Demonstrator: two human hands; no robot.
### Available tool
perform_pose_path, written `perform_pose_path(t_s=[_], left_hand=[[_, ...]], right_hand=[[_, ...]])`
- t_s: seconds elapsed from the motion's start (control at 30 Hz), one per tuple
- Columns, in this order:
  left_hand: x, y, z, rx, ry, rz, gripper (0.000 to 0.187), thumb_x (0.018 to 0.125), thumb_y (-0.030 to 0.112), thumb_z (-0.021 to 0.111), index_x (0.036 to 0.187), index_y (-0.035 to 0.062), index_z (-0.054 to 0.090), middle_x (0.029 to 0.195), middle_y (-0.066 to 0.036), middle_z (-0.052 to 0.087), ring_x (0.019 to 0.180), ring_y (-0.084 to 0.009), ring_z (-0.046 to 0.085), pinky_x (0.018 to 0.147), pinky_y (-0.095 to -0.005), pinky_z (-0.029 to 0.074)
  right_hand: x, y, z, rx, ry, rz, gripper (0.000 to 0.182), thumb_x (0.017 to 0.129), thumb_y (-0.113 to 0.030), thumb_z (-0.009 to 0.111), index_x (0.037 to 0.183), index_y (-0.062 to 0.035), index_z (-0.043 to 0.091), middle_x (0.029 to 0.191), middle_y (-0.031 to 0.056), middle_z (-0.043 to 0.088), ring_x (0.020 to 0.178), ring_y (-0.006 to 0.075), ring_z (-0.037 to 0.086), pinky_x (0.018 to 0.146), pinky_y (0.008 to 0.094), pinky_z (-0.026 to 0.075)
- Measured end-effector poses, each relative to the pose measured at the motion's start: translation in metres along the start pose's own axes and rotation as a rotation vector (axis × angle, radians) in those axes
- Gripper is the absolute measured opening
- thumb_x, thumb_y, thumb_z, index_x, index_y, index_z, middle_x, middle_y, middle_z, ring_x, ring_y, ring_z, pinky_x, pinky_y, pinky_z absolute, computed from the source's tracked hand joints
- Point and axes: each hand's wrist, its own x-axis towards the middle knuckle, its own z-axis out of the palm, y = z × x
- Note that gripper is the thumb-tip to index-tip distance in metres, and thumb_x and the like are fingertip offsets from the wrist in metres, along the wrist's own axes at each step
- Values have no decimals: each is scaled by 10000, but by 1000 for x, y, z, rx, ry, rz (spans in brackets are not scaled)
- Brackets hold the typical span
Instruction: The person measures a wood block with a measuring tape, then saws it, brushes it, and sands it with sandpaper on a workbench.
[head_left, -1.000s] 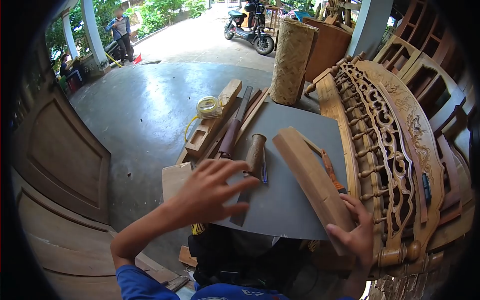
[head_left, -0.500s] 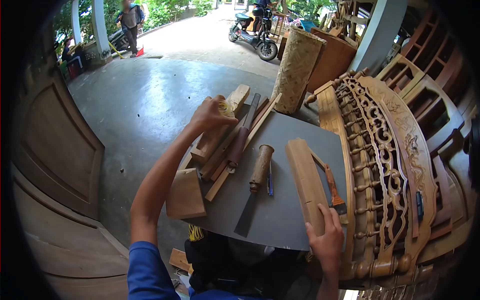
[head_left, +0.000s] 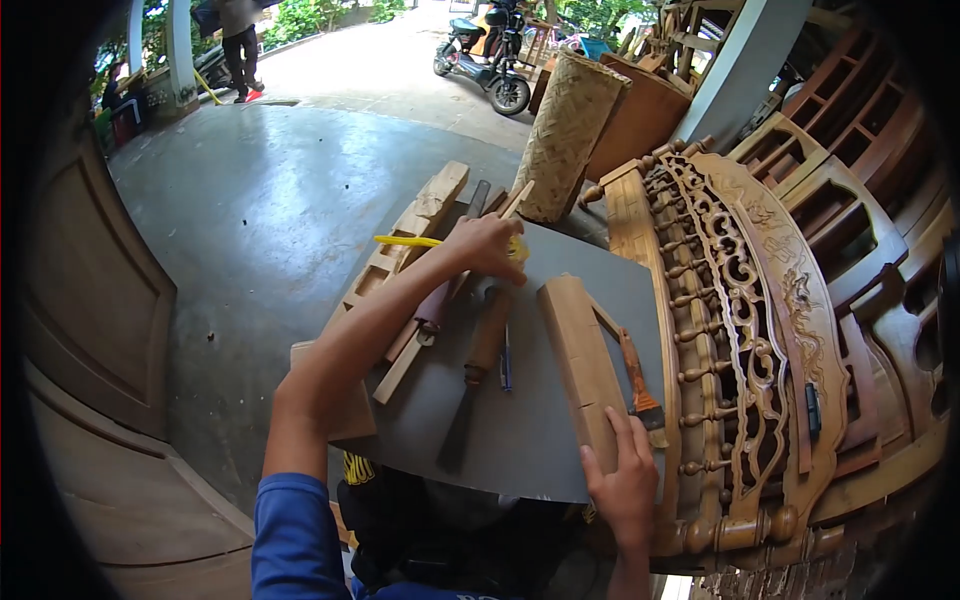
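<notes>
My left hand reaches over the far part of the grey tabletop. It is closed on what looks like a clear-and-yellow tape measure; a yellow strip sticks out to its left. My right hand grips the near end of a long wooden block, thumb on the left side, fingers on top. Between the hands lie a wide chisel with a wooden handle and a blue pen. Right of the block is a tool with an orange-brown handle.
A notched wooden beam, wooden strips and a squared block lie along the table's left side. A carved wooden headboard stands close on the right. Beyond are a woven bamboo roll, a motorbike and a person.
My left hand has moved right and nearer, from above the beam towards the chisel handle, with the tape measure. The yellow strip now shows. My right hand stays on the block.
</notes>
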Motion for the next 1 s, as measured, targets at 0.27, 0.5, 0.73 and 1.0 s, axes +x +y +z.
perform_pose_path(t_s=[0.27, 0.5, 0.73, 1.0], left_hand=[[-6, -32, -8, -37, 279, 117, 532, 732, 454, 629, 1108, 87, 542, 1118, -177, 511, 1032, -302, 505, 858, -387, 416], [-14, -103, -37, -160, 168, -634, 598, 618, 512, 671, 722, -74, 617, 609, -144, 594, 555, -210, 580, 504, -324, 453], [-14, -89, -49, -27, -9, -743, 630, 541, 468, 712, 957, 5, 619, 917, -150, 637, 831, -245, 626, 716, -331, 492], [-7, -113, -29, 81, 359, -581, 460, 544, 449, 692, 512, -3, 610, 461, -78, 539, 410, -145, 508, 397, -329, 395]], right_hand=[[1, -3, -2, 18, -22, 27, 545, 681, -217, 655, 1179, -85, 478, 1147, 208, 458, 991, 385, 522, 838, 434, 434], [-1, -1, -2, 52, 10, 6, 543, 651, -177, 685, 1151, -77, 501, 1107, 209, 489, 965, 379, 536, 813, 413, 452], [-25, 6, -25, 217, -47, -18, 512, 609, -129, 718, 1092, -68, 558, 1077, 211, 522, 939, 366, 555, 803, 385, 460], [-44, 33, -85, 226, -54, -187, 461, 534, -120, 754, 981, -112, 642, 1096, 183, 561, 935, 332, 582, 804, 350, 474]])
